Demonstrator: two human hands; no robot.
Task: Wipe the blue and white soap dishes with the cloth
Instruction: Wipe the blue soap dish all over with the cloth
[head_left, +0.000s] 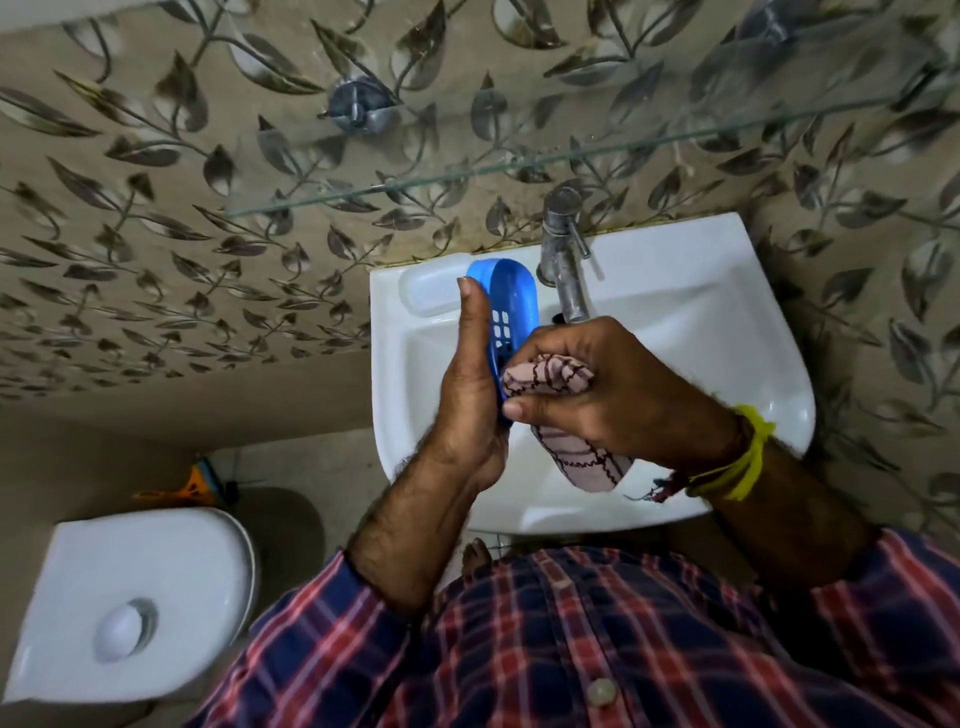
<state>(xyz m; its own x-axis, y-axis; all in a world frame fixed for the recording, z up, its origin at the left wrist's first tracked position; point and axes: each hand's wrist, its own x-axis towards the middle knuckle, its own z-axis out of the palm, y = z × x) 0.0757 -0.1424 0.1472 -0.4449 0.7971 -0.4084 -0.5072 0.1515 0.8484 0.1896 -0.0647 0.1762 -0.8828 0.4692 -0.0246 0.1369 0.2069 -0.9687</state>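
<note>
My left hand (470, 384) holds the blue soap dish (511, 304) on edge above the white sink (701, 322), its slotted inside facing right. My right hand (613, 395) grips a pink checked cloth (550, 376) and presses it into the lower part of the dish; the cloth's loose end hangs down below the hand. The white soap dish (428, 293) lies on the sink's back left ledge, partly hidden behind my left thumb.
A steel tap (563, 260) stands at the back of the sink, close to my right hand. A glass shelf (519, 166) juts from the leaf-patterned wall above. A white toilet cistern (130, 597) sits at the lower left.
</note>
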